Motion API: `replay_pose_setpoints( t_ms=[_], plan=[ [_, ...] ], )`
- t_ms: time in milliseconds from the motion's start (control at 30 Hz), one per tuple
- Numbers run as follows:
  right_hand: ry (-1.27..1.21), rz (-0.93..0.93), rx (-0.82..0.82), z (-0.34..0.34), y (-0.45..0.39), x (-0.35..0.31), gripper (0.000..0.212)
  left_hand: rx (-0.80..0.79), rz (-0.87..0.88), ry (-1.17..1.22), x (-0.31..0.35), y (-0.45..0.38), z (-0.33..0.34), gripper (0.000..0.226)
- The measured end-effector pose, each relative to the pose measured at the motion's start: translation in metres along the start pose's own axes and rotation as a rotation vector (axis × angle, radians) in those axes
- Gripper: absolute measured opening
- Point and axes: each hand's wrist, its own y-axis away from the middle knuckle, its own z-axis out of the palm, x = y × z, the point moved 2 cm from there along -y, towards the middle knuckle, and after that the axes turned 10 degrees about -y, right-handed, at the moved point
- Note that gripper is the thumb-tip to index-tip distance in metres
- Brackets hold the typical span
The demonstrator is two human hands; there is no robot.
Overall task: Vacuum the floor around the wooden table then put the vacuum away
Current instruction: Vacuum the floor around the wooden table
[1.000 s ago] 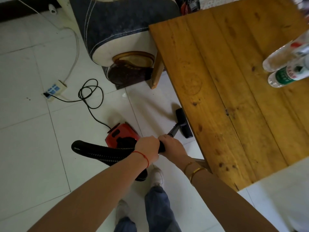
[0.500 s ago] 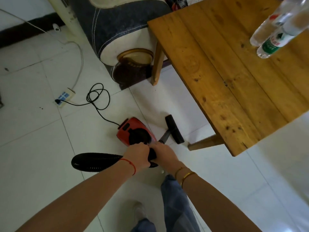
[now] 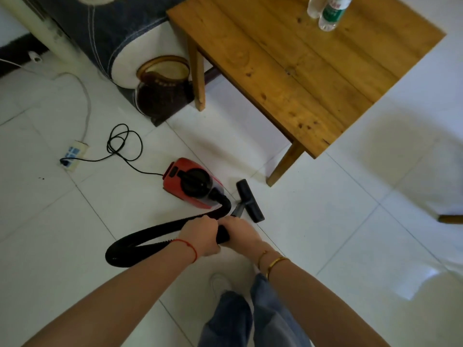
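Just beyond the grip, both hands, left hand (image 3: 200, 235) and right hand (image 3: 241, 234), clench one ribbed black hose (image 3: 140, 240) at its rigid wand end. One floor nozzle (image 3: 250, 200) sits ahead, beside one red vacuum (image 3: 190, 182). The hose looks flexible, the body likely light. Farther off: one wooden table (image 3: 300, 61), two bottles (image 3: 328, 11).

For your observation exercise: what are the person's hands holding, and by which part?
Both hands hold the vacuum's black hose: the left hand grips its ribbed length, the right hand the smooth end where the tube to the floor head begins.
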Motion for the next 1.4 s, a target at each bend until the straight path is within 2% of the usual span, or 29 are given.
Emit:
replay_pose_setpoints(
  t_ms=[100,467,633,767,967,1400],
  plan=[
    [-0.021,0.033,0.008,0.003,0.019,0.012,0.014,-0.015,0.019,-0.032,0.019,0.007,0.001,0.016],
    [-0.039,0.127,0.067,-0.009,0.077,0.075,0.017,-0.008,0.111,-0.127,0.105,0.005,-0.004,0.022],
    [-0.025,0.097,0.085,-0.026,0.093,0.112,0.017,0.013,0.102,-0.090,0.146,-0.008,-0.002,0.023],
    [0.042,0.043,0.032,-0.049,0.094,0.147,0.020,0.036,0.079,-0.001,0.178,-0.027,-0.003,0.022],
    [0.129,0.009,-0.008,-0.106,0.087,0.205,0.019,0.079,0.021,0.087,0.232,-0.070,-0.031,0.023],
    [0.283,-0.024,-0.085,-0.294,0.041,0.340,0.017,0.148,-0.067,0.262,0.356,-0.213,-0.148,0.011]
  ],
)
